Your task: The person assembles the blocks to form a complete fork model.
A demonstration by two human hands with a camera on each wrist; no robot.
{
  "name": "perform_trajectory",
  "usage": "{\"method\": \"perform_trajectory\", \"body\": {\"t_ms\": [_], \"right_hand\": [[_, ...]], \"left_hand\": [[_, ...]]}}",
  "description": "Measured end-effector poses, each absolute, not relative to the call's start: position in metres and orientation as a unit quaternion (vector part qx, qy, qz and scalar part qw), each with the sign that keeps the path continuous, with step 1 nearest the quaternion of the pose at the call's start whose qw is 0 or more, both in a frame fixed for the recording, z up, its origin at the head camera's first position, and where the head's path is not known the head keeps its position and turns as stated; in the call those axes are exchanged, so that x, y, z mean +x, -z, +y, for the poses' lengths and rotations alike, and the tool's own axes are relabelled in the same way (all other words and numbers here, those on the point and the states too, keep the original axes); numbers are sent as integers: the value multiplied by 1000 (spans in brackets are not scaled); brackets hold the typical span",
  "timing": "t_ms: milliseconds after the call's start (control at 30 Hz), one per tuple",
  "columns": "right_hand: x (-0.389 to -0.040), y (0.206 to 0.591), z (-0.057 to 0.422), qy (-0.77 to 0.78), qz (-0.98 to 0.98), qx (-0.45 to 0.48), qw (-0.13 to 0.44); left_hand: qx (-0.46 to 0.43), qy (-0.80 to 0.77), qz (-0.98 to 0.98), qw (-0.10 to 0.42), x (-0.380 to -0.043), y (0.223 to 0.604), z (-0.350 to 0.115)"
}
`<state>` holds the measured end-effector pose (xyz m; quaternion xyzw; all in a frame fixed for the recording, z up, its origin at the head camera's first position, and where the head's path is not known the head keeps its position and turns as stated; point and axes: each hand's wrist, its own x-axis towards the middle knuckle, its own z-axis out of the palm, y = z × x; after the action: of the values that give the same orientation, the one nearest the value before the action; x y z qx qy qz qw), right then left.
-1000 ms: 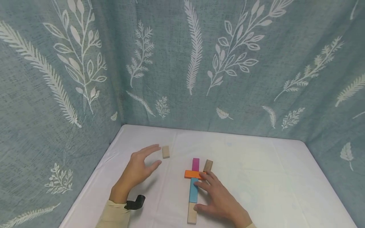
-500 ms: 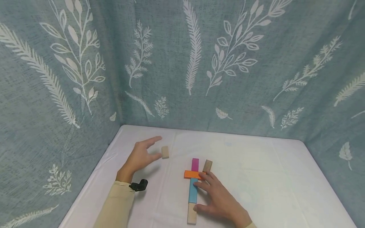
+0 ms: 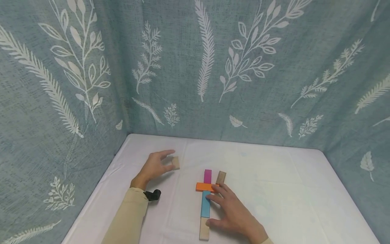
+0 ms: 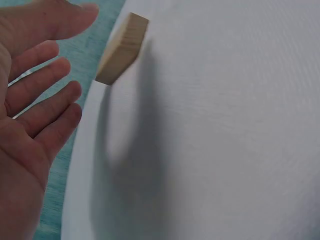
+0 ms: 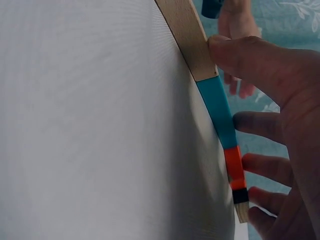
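A small plain wooden block (image 3: pixel 176 162) lies at the back left. My left hand (image 3: pixel 153 166) is beside it, fingers and thumb spread, the thumb overlapping the block in the head view. In the left wrist view bare cloth shows between the fingers and the block (image 4: pixel 122 50). My right hand (image 3: pixel 236 213) rests with spread fingers along a row of blocks. Its thumb is at a light wooden block (image 3: pixel 204 228), its fingers at a blue block (image 3: pixel 205 204) and an orange block (image 3: pixel 204 187) lying crosswise. Beyond the orange one are a magenta block (image 3: pixel 208 176) and a brown wooden block (image 3: pixel 221 177), which is tilted.
A white cloth (image 3: pixel 289 196) covers the table. Grey-green curtains (image 3: pixel 182 67) with white leaf prints hang close behind it and along the sides. A black device (image 3: pixel 153 195) is strapped to my left wrist.
My left hand has moved forward and right to the plain wooden block, its thumb now overlapping it. The right hand and the row of blocks have stayed in place.
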<state>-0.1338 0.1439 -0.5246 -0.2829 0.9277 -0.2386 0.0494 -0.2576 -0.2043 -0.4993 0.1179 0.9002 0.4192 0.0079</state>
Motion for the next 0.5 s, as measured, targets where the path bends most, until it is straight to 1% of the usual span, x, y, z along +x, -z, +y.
{"method": "perform_trajectory", "body": {"t_ms": [267, 500], "right_hand": [[-133, 526, 143, 241, 928, -283, 38], [-134, 528, 144, 244, 927, -281, 38]], "left_hand": [[120, -402, 908, 5, -265, 515, -205], [122, -398, 909, 9, -266, 518, -204]]}}
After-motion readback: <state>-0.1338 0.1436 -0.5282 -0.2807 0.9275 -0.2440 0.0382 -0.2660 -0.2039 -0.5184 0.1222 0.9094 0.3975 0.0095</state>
